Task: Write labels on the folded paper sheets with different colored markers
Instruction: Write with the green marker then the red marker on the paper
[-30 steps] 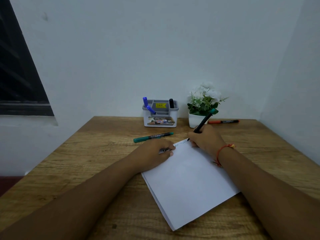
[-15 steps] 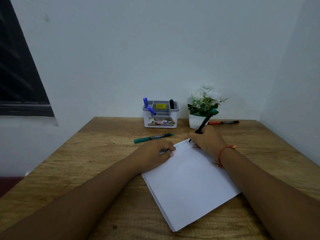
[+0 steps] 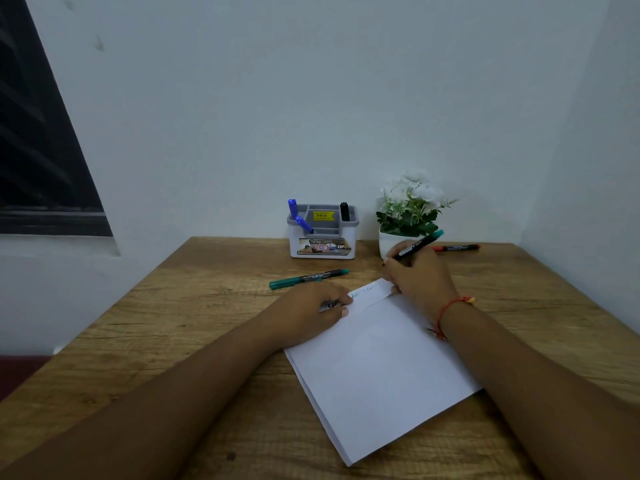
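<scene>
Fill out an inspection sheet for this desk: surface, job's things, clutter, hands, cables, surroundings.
Surface: brown wood-grain table, set in a wall corner.
Job's things: stack of white folded paper sheets, faint writing along its far edge; teal marker and red marker lying on the table; grey-and-white plastic organiser holding two blue markers and a black-capped marker.
Clutter: white-flowered plant in a white pot.
Hands: left hand rests on the paper's far left corner; right hand grips a black marker with a teal end at the far right corner.
Cables: nothing seen.
Surroundings: white walls; dark window at left.
</scene>
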`<move>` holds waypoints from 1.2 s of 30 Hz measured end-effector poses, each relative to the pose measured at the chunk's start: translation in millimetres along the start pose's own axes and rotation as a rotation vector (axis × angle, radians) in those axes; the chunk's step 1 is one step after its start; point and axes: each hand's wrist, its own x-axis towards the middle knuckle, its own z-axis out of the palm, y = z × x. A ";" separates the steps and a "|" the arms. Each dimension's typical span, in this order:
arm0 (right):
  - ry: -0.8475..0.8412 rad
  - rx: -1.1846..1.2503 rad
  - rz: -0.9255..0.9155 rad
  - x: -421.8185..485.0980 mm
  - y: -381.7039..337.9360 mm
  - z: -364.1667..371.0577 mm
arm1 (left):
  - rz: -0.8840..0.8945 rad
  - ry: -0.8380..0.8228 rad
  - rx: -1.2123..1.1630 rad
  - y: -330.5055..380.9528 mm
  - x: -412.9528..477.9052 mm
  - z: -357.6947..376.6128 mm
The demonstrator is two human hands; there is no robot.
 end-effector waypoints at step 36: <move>-0.343 0.428 0.048 -23.3 -13.6 11.2 | -0.265 0.361 0.016 -15.2 -3.4 -15.6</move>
